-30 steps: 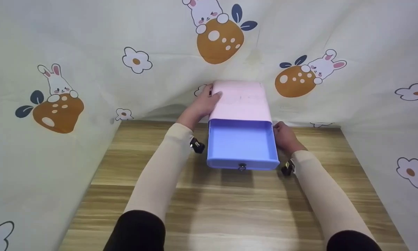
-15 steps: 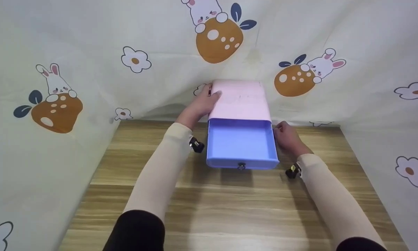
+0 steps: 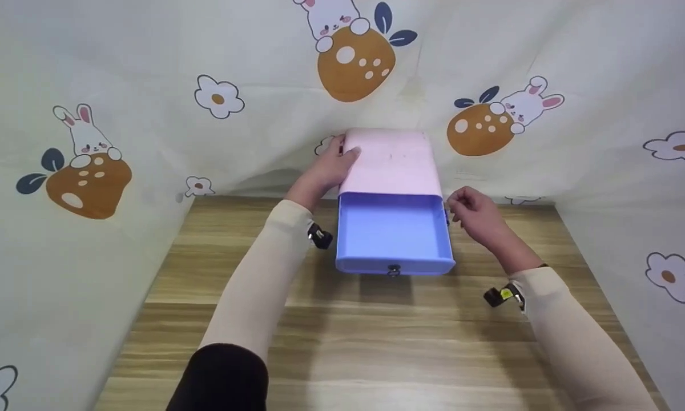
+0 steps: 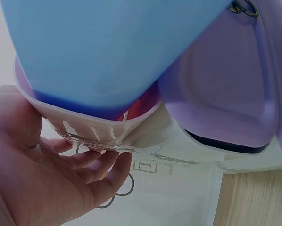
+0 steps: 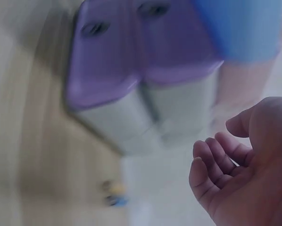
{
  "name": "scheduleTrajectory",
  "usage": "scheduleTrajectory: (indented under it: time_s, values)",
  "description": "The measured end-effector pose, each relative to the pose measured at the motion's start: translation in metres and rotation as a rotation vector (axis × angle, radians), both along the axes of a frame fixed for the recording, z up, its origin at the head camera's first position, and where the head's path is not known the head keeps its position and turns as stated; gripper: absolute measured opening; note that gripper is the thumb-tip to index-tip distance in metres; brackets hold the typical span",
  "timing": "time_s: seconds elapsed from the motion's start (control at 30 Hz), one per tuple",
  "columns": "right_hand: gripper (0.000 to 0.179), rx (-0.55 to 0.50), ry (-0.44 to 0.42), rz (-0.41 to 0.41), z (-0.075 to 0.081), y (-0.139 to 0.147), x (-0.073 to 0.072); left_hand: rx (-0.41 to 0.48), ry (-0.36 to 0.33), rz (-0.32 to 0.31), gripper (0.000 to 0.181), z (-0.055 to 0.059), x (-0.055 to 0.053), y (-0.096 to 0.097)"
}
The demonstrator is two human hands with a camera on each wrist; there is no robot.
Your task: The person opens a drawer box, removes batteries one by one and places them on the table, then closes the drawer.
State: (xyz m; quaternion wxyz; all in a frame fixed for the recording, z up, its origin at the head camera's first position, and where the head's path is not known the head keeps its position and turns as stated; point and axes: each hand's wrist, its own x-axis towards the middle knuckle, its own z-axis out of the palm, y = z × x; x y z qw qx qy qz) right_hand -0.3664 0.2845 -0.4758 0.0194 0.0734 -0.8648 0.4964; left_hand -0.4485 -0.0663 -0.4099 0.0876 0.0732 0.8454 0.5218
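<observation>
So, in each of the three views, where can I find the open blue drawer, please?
Head: the open blue drawer is just right of and below centre.
Left wrist: large, at upper left to top centre, cut off by the top edge.
Right wrist: at upper right, blurred, also cut off.
Shared landmark: the wood-grain tabletop: bottom, lower right corner and left side, respectively.

The casing is pale pink, its drawer blue, the whitish backdrop rabbit-patterned.

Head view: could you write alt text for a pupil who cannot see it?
A blue drawer stands open in a pink cabinet on a wood-grain surface. The left hand grips the cabinet's left side; the right hand hovers beside the drawer. A rabbit-print backdrop hangs behind.
</observation>
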Motion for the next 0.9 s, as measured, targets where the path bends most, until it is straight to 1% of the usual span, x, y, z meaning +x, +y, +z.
scheduleTrajectory:
  time_s: [0.1, 0.2, 0.3, 0.37, 0.47, 0.53, 0.63, 0.77, 0.83, 0.9]
  values:
    - [0.026, 0.001, 0.077, 0.013, 0.023, -0.003, 0.019, -0.002, 0.002, -0.002, 0.076, 0.0, 0.0, 0.001]
    - [0.02, -0.012, 0.182, 0.002, 0.042, -0.008, 0.039, 0.005, -0.006, -0.006, 0.076, 0.001, 0.0, 0.001]
    - [0.012, -0.033, 0.31, -0.018, 0.056, -0.017, 0.063, 0.015, -0.017, -0.006, 0.077, 0.002, 0.0, 0.001]
    - [0.008, -0.024, 0.406, -0.014, 0.061, -0.023, 0.079, 0.02, -0.023, 0.0, 0.077, 0.002, 0.0, 0.001]
    - [0.009, 0.007, 0.551, 0.018, 0.064, -0.033, 0.102, 0.018, -0.026, 0.003, 0.077, 0.001, 0.0, 0.001]
    - [0.011, 0.041, 0.619, 0.052, 0.061, -0.039, 0.115, 0.016, -0.022, 0.003, 0.077, 0.001, 0.0, 0.001]
    - [0.015, 0.087, 0.672, 0.107, 0.055, -0.047, 0.13, 0.035, 0.008, -0.01, 0.076, 0.001, 0.0, 0.001]
    - [0.018, 0.16, 0.711, 0.179, 0.046, -0.056, 0.145, 0.056, 0.026, -0.026, 0.075, 0.0, 0.001, 0.001]
    - [0.019, 0.194, 0.743, 0.213, 0.042, -0.061, 0.151, 0.051, 0.02, -0.024, 0.075, 0.0, 0.001, 0.001]
    - [0.016, 0.221, 0.751, 0.247, 0.037, -0.066, 0.157, 0.05, 0.011, -0.021, 0.075, 0.0, 0.0, 0.001]
